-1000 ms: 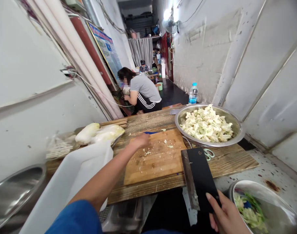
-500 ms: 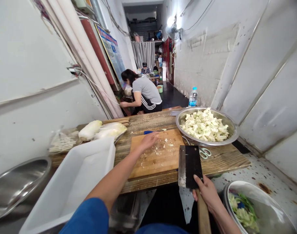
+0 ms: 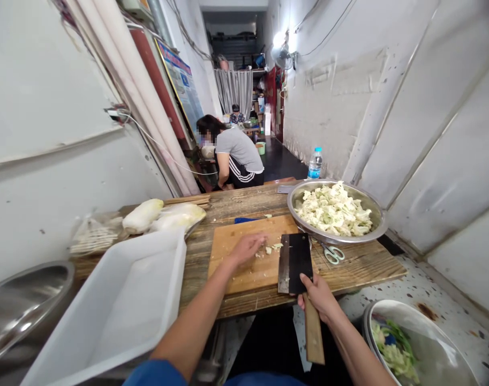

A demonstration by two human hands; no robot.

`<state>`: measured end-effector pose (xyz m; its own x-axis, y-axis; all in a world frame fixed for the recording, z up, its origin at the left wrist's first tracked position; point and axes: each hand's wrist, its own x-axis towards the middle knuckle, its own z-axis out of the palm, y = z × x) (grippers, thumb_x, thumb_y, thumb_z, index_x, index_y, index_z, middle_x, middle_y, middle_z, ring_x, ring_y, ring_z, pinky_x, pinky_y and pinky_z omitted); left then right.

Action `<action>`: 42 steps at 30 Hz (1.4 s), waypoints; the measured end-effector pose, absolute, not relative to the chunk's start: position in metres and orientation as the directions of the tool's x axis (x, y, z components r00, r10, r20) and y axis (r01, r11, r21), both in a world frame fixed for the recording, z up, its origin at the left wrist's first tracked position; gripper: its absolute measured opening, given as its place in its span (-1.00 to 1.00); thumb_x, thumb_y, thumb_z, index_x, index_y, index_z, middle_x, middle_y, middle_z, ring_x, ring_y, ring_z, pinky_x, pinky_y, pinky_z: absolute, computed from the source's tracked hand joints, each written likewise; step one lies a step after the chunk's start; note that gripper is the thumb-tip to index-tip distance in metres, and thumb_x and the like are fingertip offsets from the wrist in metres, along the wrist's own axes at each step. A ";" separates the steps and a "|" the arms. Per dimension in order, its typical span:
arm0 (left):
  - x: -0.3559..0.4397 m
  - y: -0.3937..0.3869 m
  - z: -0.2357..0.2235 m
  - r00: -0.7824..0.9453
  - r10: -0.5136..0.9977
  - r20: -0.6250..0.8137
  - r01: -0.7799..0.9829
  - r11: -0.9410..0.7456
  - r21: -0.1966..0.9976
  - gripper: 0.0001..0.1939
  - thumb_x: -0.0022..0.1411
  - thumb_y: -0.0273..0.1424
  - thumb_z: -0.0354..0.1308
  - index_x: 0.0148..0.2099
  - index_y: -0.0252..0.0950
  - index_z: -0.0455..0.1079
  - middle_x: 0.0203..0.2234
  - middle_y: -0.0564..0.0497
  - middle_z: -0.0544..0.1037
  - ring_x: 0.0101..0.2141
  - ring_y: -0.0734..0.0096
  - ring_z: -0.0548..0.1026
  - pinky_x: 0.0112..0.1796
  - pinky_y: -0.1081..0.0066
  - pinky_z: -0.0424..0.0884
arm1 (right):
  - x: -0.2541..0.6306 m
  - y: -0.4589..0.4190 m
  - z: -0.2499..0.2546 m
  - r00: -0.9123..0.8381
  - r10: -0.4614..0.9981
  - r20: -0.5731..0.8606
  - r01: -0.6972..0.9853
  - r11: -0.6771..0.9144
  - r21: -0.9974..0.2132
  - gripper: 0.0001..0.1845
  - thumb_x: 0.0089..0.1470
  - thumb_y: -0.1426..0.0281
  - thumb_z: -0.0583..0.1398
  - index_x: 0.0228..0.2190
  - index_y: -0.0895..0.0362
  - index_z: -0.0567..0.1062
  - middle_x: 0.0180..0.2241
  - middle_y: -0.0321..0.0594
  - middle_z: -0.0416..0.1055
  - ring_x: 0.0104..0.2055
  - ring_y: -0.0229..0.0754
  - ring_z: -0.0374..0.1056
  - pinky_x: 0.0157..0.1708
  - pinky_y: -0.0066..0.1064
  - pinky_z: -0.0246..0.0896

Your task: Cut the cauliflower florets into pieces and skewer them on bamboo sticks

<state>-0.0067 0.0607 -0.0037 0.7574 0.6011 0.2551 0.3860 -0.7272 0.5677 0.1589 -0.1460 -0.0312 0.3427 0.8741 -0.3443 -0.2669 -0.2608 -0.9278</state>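
Observation:
My left hand (image 3: 249,247) is low over the wooden cutting board (image 3: 224,252), its fingers stretched out beside pale vegetable scraps (image 3: 273,248). Gripped in my right hand (image 3: 318,294) is a cleaver (image 3: 299,262) with a dark blade and a wooden handle that points back toward me. The blade lies flat over the board's right side, its long edge facing the scraps. Behind it stands a wide metal bowl (image 3: 378,228) heaped with cauliflower pieces (image 3: 332,209).
Scissors (image 3: 333,254) and a water bottle (image 3: 315,163) are near the bowl. To the left are a white tub (image 3: 111,311), wrapped cabbages (image 3: 143,215) and a steel basin (image 3: 31,300). A bucket (image 3: 437,343) with leaf scraps stands lower right. A co-worker (image 3: 240,147) crouches beyond the table.
The cleaver has moved left and away from me, over the board. My left hand has come slightly nearer me. The scraps lie closer together. The co-worker's arm has dropped.

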 end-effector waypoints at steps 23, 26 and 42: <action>-0.020 0.034 -0.044 0.199 0.922 0.333 0.675 -0.375 0.636 -0.49 0.35 -0.30 -0.25 0.18 -0.41 0.28 0.14 -0.23 0.37 0.19 0.20 0.27 0.20 0.14 0.14 | 0.073 -0.087 -0.017 0.014 0.899 -0.437 -0.054 -0.436 -0.899 -0.81 0.19 0.50 -0.06 -0.44 0.13 0.26 -0.86 -0.48 0.16 -0.81 -0.29 0.17 -0.77 -0.55 0.16; -0.015 0.026 -0.035 0.214 0.871 0.442 0.661 -0.462 0.591 -0.48 0.35 -0.29 -0.23 0.19 -0.44 0.27 0.16 -0.28 0.34 0.19 0.12 0.27 0.19 0.08 0.16 | 0.071 -0.100 -0.022 0.013 0.929 -0.370 -0.046 -0.369 -0.928 -0.88 0.17 0.48 -0.03 -0.37 0.13 0.27 -0.86 -0.52 0.14 -0.81 -0.28 0.17 -0.77 -0.53 0.16; 0.316 -0.281 -0.053 0.824 0.088 0.559 -0.417 -0.575 0.704 -0.44 0.36 -0.39 -0.34 0.36 -0.41 -0.07 0.30 -0.23 0.07 0.31 0.25 -0.04 0.29 0.10 -0.06 | 0.234 -0.422 -0.038 0.992 0.119 0.045 0.114 -0.677 -0.727 -0.58 0.06 -0.03 -0.01 -0.56 0.02 0.28 -0.80 -0.23 0.33 -0.77 -0.12 0.29 -0.75 -0.39 0.16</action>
